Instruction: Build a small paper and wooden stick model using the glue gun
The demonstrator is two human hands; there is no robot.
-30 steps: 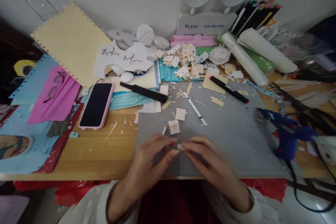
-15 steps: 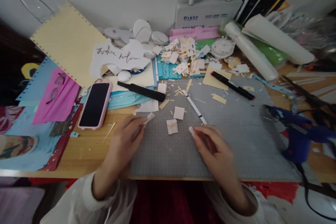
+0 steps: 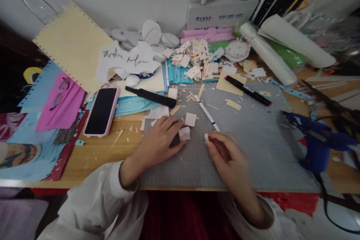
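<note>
My left hand (image 3: 159,137) reaches over the grey cutting mat (image 3: 261,150). Its thumb and fingertips close around the edges of a small white paper square (image 3: 185,134), which looks slightly tilted. Just behind that piece lies a second pale square (image 3: 190,119), flat on the mat. Between the thumb and forefinger of my right hand (image 3: 229,153) is a small white paper piece (image 3: 206,137), pinched and held up. A white pen (image 3: 207,113) rests on the mat behind my right hand.
A black pen-shaped tool (image 3: 152,96) and a pink phone (image 3: 101,110) lie to the left. At the right are a blue glue gun (image 3: 316,138) with its cord, and scissors (image 3: 332,101). Paper pieces with drawn faces (image 3: 197,60) heap at the back, near a black marker (image 3: 247,90).
My left hand has moved right, from the mat's left edge to the small paper square, leaving the white scrap it held. My right hand stays nearly in place with its white piece.
</note>
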